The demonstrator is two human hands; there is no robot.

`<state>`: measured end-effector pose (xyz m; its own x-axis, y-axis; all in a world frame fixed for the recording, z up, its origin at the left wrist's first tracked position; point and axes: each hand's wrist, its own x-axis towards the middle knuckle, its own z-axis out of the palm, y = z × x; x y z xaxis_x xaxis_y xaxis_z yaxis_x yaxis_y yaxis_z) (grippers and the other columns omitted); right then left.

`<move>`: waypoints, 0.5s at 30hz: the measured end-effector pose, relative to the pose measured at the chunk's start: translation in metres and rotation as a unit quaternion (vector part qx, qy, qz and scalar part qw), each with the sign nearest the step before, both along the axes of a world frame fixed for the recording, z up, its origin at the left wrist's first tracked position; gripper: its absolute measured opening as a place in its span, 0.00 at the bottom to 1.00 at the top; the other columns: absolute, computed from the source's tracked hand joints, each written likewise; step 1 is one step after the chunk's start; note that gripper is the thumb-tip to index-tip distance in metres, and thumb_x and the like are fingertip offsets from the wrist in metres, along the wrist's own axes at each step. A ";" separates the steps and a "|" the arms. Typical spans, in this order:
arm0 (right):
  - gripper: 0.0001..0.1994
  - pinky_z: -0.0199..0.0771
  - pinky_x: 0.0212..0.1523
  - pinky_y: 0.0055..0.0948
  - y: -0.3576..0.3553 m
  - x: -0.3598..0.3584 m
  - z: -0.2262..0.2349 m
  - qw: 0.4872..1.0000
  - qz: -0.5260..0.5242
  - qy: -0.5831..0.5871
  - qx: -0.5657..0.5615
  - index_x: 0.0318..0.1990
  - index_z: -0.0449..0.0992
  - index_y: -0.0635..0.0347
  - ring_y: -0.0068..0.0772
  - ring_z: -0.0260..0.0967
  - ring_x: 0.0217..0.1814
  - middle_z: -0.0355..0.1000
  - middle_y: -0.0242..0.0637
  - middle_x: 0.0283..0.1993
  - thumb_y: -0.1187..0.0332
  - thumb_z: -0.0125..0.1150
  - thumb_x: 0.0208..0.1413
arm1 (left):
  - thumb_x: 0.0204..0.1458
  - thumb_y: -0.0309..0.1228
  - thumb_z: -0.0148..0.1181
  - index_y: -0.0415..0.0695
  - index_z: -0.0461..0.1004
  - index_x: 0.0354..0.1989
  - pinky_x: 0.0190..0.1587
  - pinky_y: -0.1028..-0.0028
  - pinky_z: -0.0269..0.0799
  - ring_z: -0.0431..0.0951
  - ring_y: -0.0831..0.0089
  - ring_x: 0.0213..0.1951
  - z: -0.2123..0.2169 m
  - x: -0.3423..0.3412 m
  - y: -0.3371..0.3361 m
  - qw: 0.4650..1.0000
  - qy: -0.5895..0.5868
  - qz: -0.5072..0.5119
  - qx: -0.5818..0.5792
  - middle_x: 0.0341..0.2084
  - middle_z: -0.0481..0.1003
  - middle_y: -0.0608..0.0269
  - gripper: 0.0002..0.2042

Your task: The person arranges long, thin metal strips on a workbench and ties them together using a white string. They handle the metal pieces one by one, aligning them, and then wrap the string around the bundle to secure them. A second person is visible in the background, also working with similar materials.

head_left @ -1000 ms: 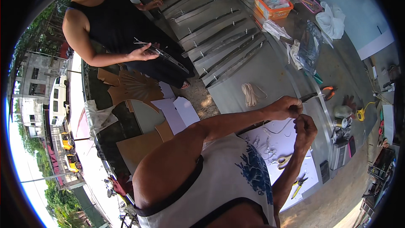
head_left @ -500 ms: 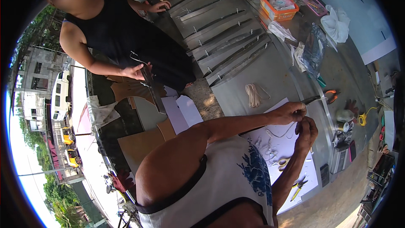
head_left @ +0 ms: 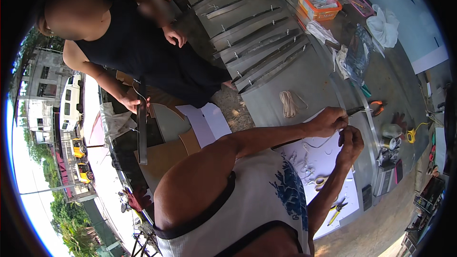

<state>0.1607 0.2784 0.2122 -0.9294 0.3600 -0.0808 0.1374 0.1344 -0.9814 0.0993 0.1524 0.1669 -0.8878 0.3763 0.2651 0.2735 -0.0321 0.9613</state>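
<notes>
Over a white sheet (head_left: pixel 342 195) on the metal table, my left hand (head_left: pixel 329 121) is closed, its fingers pinched on a thin whitish cord (head_left: pixel 318 145). Just below it my right hand (head_left: pixel 351 144) is closed too, thumb and fingertips pressed together on the same cord. The cord's loose part curves down onto the sheet; the exact spot gripped is hidden by my fingers. Orange-handled pliers (head_left: pixel 377 108) lie beyond my left hand. On the sheet rest cord scraps (head_left: pixel 303 164), scissors (head_left: pixel 321 181) and yellow-handled cutters (head_left: pixel 337 211). A coil of cord (head_left: pixel 288 103) sits left of my hands.
Several dark strips with cord ties (head_left: pixel 266 45) lie in a row across the table. An orange tub (head_left: pixel 320 7), plastic bags (head_left: pixel 383 26) and a yellow tape measure (head_left: pixel 411 135) are farther off. At left stands a co-worker in black (head_left: pixel 138 43), holding a dark strip (head_left: pixel 142 128).
My hands have shifted slightly, with a small gap opening between them. The co-worker has lowered the dark strip to the left and drawn the other hand back from the table.
</notes>
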 end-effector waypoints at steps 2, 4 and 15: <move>0.09 0.51 0.20 0.20 -0.003 -0.002 -0.001 1.000 -0.015 0.012 -0.007 0.33 0.75 0.69 0.14 0.54 0.19 0.66 0.28 0.21 0.69 0.57 0.57 | 0.53 0.21 0.60 0.35 0.74 0.34 0.35 0.69 0.72 0.78 0.68 0.31 -0.002 0.001 0.004 1.000 -0.005 0.014 0.022 0.27 0.78 0.56 0.03; 0.09 0.51 0.21 0.20 -0.004 -0.004 0.001 1.000 -0.020 0.010 0.001 0.33 0.75 0.69 0.14 0.54 0.19 0.66 0.29 0.21 0.70 0.57 0.57 | 0.54 0.21 0.59 0.35 0.74 0.34 0.35 0.70 0.72 0.78 0.70 0.31 -0.004 0.000 0.006 0.999 -0.018 0.022 0.037 0.27 0.78 0.56 0.03; 0.09 0.53 0.20 0.21 0.000 -0.006 -0.004 0.999 -0.036 0.023 0.018 0.35 0.75 0.68 0.16 0.56 0.19 0.67 0.30 0.22 0.69 0.55 0.58 | 0.58 0.23 0.58 0.36 0.73 0.35 0.31 0.77 0.69 0.72 0.82 0.28 -0.005 -0.011 0.006 0.994 -0.087 0.018 0.062 0.24 0.75 0.65 0.03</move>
